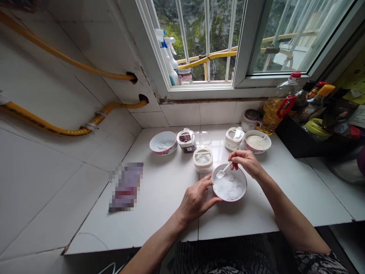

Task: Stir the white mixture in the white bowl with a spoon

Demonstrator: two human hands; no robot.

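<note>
My left hand grips the near left rim of a white bowl with a pinkish edge. White grains, like salt or sugar, lie heaped in the bowl. Between the fingertips of my right hand is a small white spoon, its scoop over the far left part of the bowl. Just behind my left hand stands a small square jar of white contents, its lid open. Behind that is another open jar with dark red contents.
A mostly bare flowered bowl stands at the back left. A lidded jar and a bowl of whitish grain are at the back right, near an oil bottle and a black bottle rack. A blurred purple packet lies left.
</note>
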